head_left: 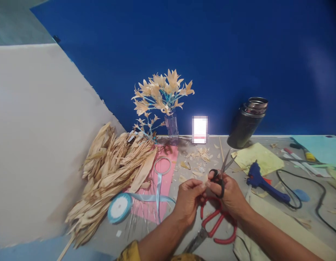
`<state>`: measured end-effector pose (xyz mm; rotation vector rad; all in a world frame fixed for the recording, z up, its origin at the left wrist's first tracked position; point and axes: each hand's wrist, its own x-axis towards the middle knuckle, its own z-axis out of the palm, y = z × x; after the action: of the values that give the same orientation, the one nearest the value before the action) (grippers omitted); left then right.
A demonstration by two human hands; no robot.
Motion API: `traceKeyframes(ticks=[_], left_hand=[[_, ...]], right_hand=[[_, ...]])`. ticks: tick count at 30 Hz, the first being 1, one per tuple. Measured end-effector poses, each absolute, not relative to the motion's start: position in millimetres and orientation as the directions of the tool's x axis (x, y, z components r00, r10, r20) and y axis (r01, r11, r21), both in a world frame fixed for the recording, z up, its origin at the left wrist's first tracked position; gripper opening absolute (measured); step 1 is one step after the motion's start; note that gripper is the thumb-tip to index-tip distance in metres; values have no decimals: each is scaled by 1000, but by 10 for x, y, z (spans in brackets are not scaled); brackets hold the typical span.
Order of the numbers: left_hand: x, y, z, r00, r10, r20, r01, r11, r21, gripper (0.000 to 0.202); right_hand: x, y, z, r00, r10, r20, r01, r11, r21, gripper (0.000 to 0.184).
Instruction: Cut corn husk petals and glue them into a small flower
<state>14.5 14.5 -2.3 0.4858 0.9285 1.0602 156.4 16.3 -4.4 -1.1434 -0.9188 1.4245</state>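
My left hand [187, 201] is closed, its thumb and forefinger pinching a small pale piece of dried husk [205, 179]. Black-handled scissors [222, 184] hang on the fingers of my right hand [231, 192], their blades parted and pointing up and away from me. The fingertips of that hand also meet at the husk piece. Beneath both hands lie large red-handled scissors [211, 230], partly covered by the right hand and wrist. Pale husk scraps [202, 155] are scattered on the table just beyond my fingers.
A heap of dried corn husks [116, 166] lies left, beside a blue ribbon spool [119, 207] and pink paper [168, 188]. Behind stands a clear vase [172, 127] of husk flowers [159, 90]. Rightward are a dark flask [245, 125], a blue glue gun [265, 185] and its cord [317, 181].
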Motion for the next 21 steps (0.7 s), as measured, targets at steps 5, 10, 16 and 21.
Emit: traceKeyframes(ticks=[5, 10, 16, 21], left_hand=[[115, 146, 9, 289, 879, -379, -477, 475, 739, 31], [42, 201, 96, 198, 943, -266, -324, 319, 891, 19], [-12, 234, 114, 266, 920, -289, -190, 344, 920, 15], [-104, 299, 87, 342, 864, -369, -398, 489, 776, 21]], right_hand=[[1576, 156, 3, -37, 984, -173, -190, -177, -966, 42], [1632, 185, 53, -98, 994, -49, 78, -41, -996, 26], [1639, 191, 16, -217, 976, -30, 202, 15, -979, 18], [1638, 212, 46, -252, 962, -101, 159, -62, -985, 26]])
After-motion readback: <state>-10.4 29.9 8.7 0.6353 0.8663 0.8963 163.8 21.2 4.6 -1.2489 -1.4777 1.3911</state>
